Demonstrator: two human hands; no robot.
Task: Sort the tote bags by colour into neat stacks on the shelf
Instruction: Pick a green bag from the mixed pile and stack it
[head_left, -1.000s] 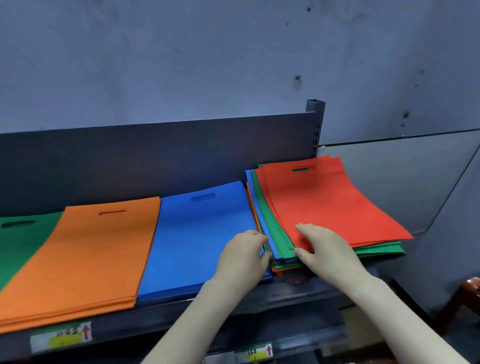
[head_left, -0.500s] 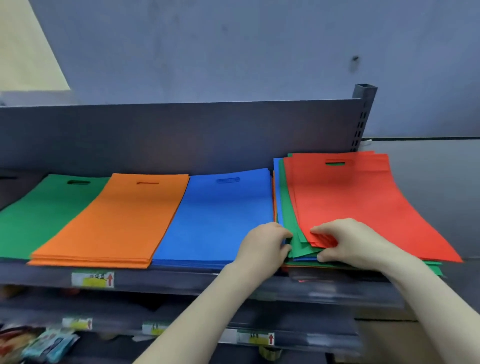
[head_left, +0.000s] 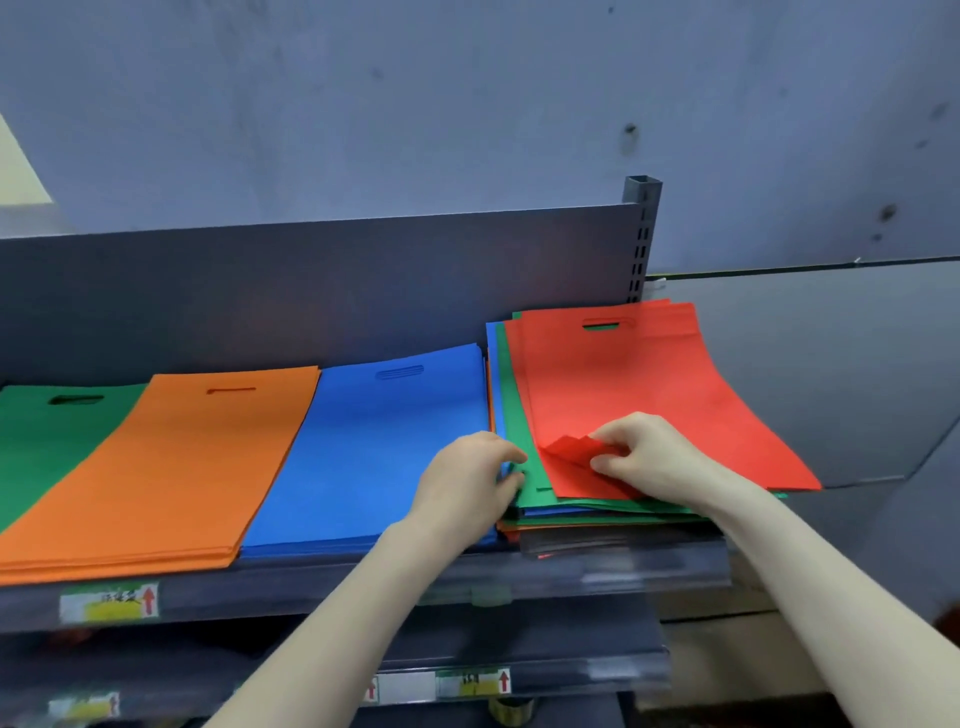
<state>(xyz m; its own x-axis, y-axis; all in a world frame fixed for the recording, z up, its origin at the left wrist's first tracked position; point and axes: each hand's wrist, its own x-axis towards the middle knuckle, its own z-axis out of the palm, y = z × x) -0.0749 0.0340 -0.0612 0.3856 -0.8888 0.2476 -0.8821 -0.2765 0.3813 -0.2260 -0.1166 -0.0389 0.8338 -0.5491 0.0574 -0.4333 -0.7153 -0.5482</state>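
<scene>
On the dark shelf (head_left: 322, 590) lie a green stack (head_left: 47, 447), an orange stack (head_left: 171, 462) and a blue stack (head_left: 374, 447) of flat tote bags. At the right sits a mixed pile (head_left: 524, 467) with red bags (head_left: 639, 395) on top and green, blue and orange ones beneath. My right hand (head_left: 649, 452) pinches the near left corner of the red bags and folds it up. My left hand (head_left: 467, 483) rests at the pile's left front corner, fingers curled on the green and blue edges.
A dark back panel (head_left: 311, 291) and a slotted upright post (head_left: 641, 234) stand behind the stacks. Price labels (head_left: 109, 603) run along the shelf front. A lower shelf (head_left: 467, 680) sits beneath. The mixed pile overhangs the shelf's right end.
My right hand has lifted and folded back the red bags' near corner. My left hand stays at the pile's left front corner. The view has tilted slightly.
</scene>
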